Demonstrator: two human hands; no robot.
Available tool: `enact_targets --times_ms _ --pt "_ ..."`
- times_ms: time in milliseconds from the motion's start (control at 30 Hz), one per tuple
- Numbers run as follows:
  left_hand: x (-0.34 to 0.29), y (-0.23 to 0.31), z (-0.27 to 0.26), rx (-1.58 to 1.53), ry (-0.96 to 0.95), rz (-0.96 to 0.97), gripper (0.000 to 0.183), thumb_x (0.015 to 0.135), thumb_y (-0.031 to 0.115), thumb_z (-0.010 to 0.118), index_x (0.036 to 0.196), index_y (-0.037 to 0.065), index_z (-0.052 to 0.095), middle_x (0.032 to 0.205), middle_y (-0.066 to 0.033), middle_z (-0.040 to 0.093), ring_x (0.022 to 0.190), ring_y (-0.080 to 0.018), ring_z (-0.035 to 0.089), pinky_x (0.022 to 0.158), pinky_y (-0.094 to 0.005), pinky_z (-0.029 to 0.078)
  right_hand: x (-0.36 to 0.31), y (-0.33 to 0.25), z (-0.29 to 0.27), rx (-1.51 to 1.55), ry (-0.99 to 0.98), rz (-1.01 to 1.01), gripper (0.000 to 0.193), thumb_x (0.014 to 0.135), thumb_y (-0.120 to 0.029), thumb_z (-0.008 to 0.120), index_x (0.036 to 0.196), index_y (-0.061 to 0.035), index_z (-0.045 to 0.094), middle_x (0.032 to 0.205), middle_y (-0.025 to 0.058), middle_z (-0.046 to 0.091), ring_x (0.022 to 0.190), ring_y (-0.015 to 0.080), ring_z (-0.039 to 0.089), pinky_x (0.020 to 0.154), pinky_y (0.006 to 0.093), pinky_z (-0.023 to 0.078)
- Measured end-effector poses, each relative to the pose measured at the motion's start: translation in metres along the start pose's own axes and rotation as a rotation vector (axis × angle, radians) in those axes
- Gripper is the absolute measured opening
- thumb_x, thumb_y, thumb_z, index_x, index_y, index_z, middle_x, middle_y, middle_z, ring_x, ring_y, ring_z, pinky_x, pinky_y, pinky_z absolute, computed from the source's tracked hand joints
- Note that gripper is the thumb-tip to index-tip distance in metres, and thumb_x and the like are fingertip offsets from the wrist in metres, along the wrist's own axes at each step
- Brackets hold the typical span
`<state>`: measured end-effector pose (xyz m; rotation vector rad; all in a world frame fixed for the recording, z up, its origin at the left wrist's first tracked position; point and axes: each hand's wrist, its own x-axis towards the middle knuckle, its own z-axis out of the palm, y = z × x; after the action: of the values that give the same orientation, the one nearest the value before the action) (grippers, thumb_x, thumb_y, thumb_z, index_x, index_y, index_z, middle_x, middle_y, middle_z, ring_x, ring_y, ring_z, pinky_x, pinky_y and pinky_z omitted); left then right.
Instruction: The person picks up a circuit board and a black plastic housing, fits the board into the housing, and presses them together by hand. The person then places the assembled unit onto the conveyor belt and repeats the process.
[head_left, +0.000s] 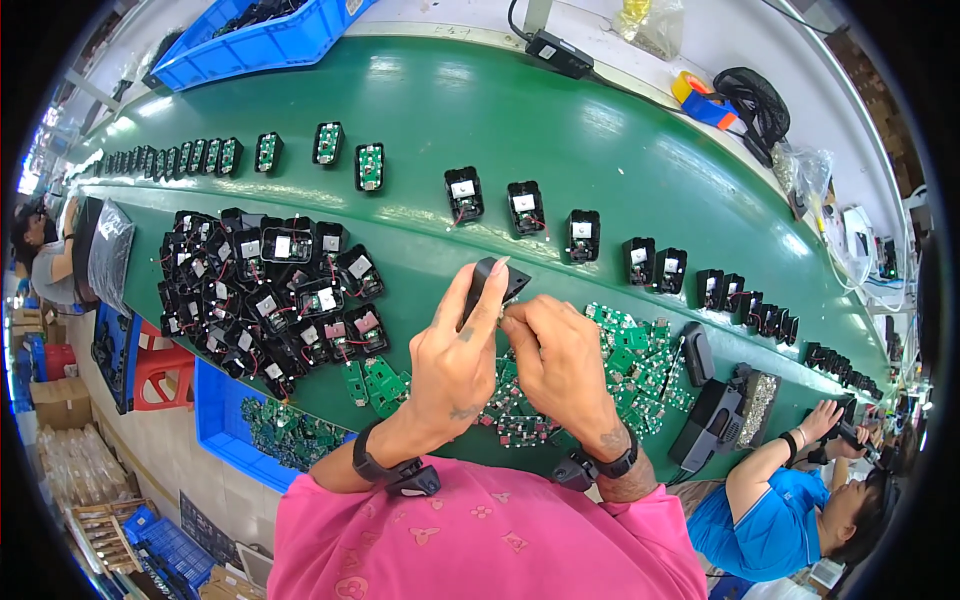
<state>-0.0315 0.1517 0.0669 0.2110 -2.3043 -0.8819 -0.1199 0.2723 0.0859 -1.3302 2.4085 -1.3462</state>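
My left hand (pixel 452 352) is closed round a black plastic housing (pixel 514 281), holding it tilted above the green bench (pixel 400 235). At the housing's near edge, my right hand (pixel 562 362) pinches something small that the fingers mostly hide. Beneath my hands lie loose green circuit boards (pixel 632 365), some of them partly covered by my wrists. To the left is a heap of black housings (pixel 265 300), many showing a white block and thin wires inside.
Housings with white blocks (pixel 525 207) and others with green boards (pixel 369 167) form a row across the bench. Black devices (pixel 708 425) stand at right. Blue bins (pixel 255 50) sit far left and near left. People (pixel 780 500) work at both ends.
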Motion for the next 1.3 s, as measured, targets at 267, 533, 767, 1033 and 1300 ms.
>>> enact_targets --times_ms 267,533,767,1033,1300 --pt "0.01 -0.006 -0.006 -0.563 -0.16 -0.452 0.05 0.096 -0.001 0.055 0.145 0.003 0.046 0.142 -0.0148 0.046 0.111 -0.0222 0.064 0.083 -0.0299 0.061 -0.006 0.018 0.011 0.33 0.2 0.388 0.016 0.097 -0.011 0.063 0.098 0.0047 0.063 0.081 0.0064 0.068 0.069 0.0103 0.065 0.056 0.0255 0.05" --pt "0.014 -0.018 -0.009 -0.608 -0.32 -0.355 0.064 0.082 -0.017 0.053 0.141 0.008 0.053 0.137 -0.015 0.049 0.101 -0.0196 0.068 0.077 -0.0277 0.06 -0.021 0.023 0.015 0.528 0.144 0.399 0.014 0.096 -0.009 0.066 0.095 0.0051 0.064 0.077 0.0059 0.068 0.062 0.0094 0.064 0.054 0.0226 0.05" --pt "0.016 -0.013 0.003 -0.334 -0.265 -0.154 0.065 0.076 -0.017 0.059 0.136 0.008 0.059 0.139 -0.014 0.052 0.102 -0.0147 0.065 0.071 -0.0246 0.059 -0.022 0.03 0.011 0.758 0.13 0.337 0.014 0.096 -0.007 0.063 0.085 0.0021 0.064 0.074 0.0024 0.063 0.065 0.0074 0.059 0.055 0.0219 0.047" --pt "0.023 -0.015 0.007 -0.435 -0.244 -0.267 0.057 0.077 -0.011 0.063 0.129 0.012 0.063 0.125 -0.0178 0.062 0.097 -0.0321 0.069 0.076 -0.0369 0.058 -0.015 0.034 -0.01 0.447 -0.067 0.187 0.027 0.096 -0.014 0.063 0.074 -0.0004 0.056 0.061 -0.0019 0.05 0.053 0.0055 0.04 0.047 0.0278 0.031" --pt "0.018 -0.006 0.014 -0.349 -0.028 -0.194 0.051 0.084 -0.012 0.054 0.131 0.006 0.061 0.128 -0.0216 0.062 0.102 -0.0327 0.069 0.084 -0.0351 0.056 -0.009 0.021 -0.005 0.407 0.036 0.331 0.026 0.095 -0.015 0.065 0.078 0.004 0.061 0.061 0.0057 0.05 0.055 0.011 0.042 0.05 0.031 0.034"
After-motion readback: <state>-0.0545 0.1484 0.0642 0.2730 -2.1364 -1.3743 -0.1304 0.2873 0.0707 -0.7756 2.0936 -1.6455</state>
